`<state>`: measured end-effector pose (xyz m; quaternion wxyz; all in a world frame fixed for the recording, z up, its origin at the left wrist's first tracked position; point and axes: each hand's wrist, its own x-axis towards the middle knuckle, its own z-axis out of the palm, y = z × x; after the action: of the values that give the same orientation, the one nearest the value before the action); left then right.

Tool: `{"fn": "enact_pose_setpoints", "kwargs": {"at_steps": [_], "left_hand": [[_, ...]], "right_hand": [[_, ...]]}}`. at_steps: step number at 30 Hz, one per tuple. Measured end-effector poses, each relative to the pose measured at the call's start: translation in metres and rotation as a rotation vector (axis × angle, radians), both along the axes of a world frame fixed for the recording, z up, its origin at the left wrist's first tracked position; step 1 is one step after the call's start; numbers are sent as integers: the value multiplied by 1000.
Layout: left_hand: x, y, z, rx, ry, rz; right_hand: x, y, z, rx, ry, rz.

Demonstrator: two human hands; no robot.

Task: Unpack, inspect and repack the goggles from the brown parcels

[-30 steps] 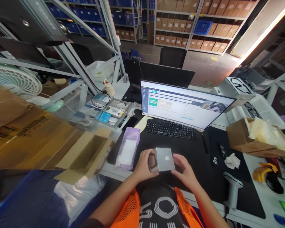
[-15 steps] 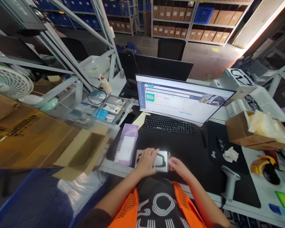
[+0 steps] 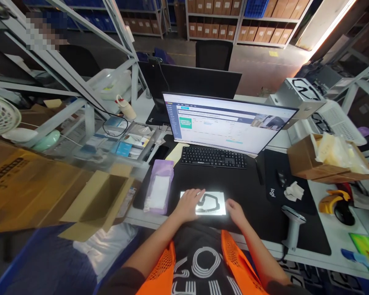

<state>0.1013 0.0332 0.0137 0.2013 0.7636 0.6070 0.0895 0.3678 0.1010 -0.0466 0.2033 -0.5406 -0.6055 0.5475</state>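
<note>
Lying on the black mat (image 3: 242, 184), the white box (image 3: 214, 203) sits in front of the keyboard (image 3: 213, 157). The left hand (image 3: 189, 205) rests over its left end, but I cannot tell if it squeezes. The right hand (image 3: 236, 212) is curled by the other end; whether it pinches anything, I cannot tell. A purple packet (image 3: 160, 186) lies to the left.

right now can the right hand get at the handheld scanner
Probably yes: only the black mat shows between the right hand and the handheld scanner, with nothing visible standing in the way.
</note>
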Motion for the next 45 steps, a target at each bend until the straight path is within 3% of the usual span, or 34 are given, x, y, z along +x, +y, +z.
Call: {"fn": "enact_pose_setpoints", "kwargs": {"at_steps": [17, 34, 39, 45], "left_hand": [[-14, -4, 7, -31, 39, -22], [-8, -4, 7, -41, 53, -60], [1, -11, 9, -50, 39, -87], [-12, -27, 5, -45, 47, -65]], "right_hand": [[65, 15, 29, 147, -147, 61], [131, 29, 30, 192, -206, 20], [159, 25, 23, 163, -226, -18], [153, 22, -1, 129, -204, -34]]}}
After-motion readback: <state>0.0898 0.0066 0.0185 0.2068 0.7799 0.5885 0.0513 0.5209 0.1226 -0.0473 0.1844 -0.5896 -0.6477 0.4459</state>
